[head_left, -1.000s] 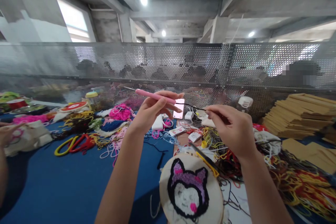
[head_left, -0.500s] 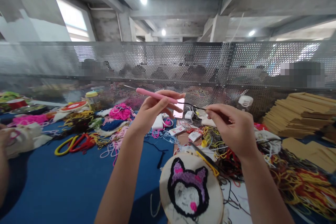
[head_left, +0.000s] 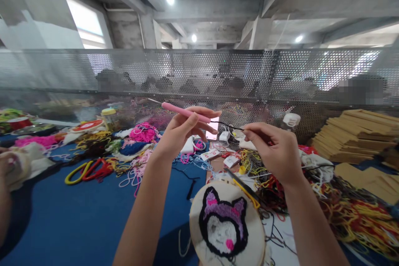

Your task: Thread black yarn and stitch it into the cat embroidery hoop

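Held up above the table, a pink-handled punch needle [head_left: 183, 112] lies between the thumb and fingers of my left hand [head_left: 181, 131], its metal tip pointing left. From the handle's right end a black yarn [head_left: 229, 125] runs across to my right hand [head_left: 272, 147], whose thumb and forefinger pinch it. Below both hands rests an embroidery hoop [head_left: 195, 224] with cream cloth. A tufted figure with a black outline, purple ears and a white face [head_left: 222, 232] fills its middle.
Loose yarn [head_left: 361, 220] lies heaped on the right, near stacked brown envelopes [head_left: 352, 137]. Red and yellow scissors [head_left: 89, 170] lie on the blue cloth [head_left: 77, 220]. Another person's hand [head_left: 4, 166] is at the left edge. A phone [head_left: 213, 128] stands by the mesh partition [head_left: 187, 66].
My hands, the punch needle and the yarn are almost where they were. At the left edge, the other person's hand and cloth have shifted slightly.
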Demonstrator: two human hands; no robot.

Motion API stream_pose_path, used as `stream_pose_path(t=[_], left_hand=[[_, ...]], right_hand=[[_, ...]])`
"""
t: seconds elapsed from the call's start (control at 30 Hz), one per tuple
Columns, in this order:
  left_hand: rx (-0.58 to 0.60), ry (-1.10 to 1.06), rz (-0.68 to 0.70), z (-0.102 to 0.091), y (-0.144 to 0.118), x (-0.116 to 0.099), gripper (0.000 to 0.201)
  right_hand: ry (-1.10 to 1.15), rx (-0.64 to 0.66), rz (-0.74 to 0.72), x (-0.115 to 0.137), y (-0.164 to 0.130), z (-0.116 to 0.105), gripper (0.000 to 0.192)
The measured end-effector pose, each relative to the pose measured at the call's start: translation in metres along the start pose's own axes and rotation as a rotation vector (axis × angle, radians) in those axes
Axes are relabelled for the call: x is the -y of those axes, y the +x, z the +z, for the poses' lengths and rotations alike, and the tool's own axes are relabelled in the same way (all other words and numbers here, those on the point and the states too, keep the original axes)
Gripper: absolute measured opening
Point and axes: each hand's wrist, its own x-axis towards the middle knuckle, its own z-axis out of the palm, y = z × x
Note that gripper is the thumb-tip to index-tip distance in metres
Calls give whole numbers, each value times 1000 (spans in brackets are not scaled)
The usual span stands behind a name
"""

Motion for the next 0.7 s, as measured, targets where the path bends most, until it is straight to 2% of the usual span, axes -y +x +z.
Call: stream_pose_path(t=[0.13,0.27,0.53,0.7], left_hand=[[14,-45,-4,-3,0,1,29],[18,-48,-18,-5,0,1,29],[51,-16,-2,1,0,2,29],[14,-6,3,5,0,0,29]], right_hand=[[106,15,52,1,0,-1,7],[114,20,60,3,0,-2,7],[-19,-49,13,3,0,-3,7],[-93,-54,-33,5,-1,-3,6]])
